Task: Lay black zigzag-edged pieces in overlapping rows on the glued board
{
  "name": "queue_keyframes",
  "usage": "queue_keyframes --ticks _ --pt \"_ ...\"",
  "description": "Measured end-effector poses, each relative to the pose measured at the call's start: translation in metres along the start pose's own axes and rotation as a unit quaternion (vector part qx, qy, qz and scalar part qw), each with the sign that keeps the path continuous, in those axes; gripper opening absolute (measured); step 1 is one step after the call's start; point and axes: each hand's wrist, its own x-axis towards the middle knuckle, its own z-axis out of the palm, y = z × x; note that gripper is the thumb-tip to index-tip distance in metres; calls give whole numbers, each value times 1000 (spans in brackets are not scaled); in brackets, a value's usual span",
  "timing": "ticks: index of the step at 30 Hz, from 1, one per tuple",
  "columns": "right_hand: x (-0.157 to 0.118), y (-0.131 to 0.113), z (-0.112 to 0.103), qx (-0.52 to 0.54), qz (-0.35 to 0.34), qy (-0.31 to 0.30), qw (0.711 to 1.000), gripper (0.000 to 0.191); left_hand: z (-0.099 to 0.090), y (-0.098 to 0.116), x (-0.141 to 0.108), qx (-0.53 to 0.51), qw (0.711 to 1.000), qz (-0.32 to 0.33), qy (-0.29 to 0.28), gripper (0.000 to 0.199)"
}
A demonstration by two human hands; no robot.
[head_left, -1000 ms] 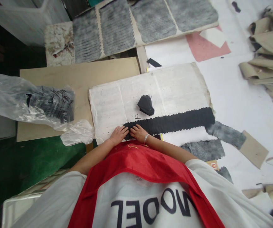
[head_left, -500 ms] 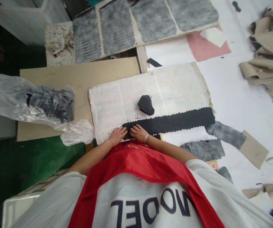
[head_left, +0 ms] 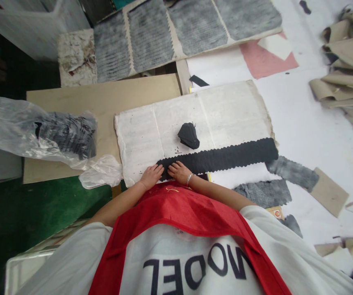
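A long black strip point(head_left: 225, 157) with scalloped edges lies along the near side of a white board point(head_left: 139, 135). On its left end rests my right hand point(head_left: 180, 172), fingers spread over the surface and a bracelet at the wrist. Beside it, my left hand point(head_left: 151, 177) touches the end edge of the same strip with its fingers stretched out. The thumbs are mostly hidden from this angle. Beyond the hands, a small folded stack of black pieces point(head_left: 189, 136) sits on the board, with tiny dark scraps near it.
At left a clear plastic bag point(head_left: 68, 131) holding black pieces lies on a tan board point(head_left: 102, 94). Behind stands a long panel with grey patches point(head_left: 151, 37). Grey-smeared scraps point(head_left: 262, 193) lie right of me; beige material point(head_left: 345, 90) is heaped at the far right.
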Motion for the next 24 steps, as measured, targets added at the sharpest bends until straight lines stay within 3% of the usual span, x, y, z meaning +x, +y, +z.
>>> queue_keyframes --ticks 13,19,24 --pt "-8 5 -5 45 65 25 997 37 13 -7 -10 -43 998 -26 35 45" --pt "-16 7 -6 64 83 35 994 35 6 -7 -14 -61 997 -43 12 44" --pt "-21 3 -9 69 86 50 993 33 1 -4 -16 -62 997 -27 24 41"
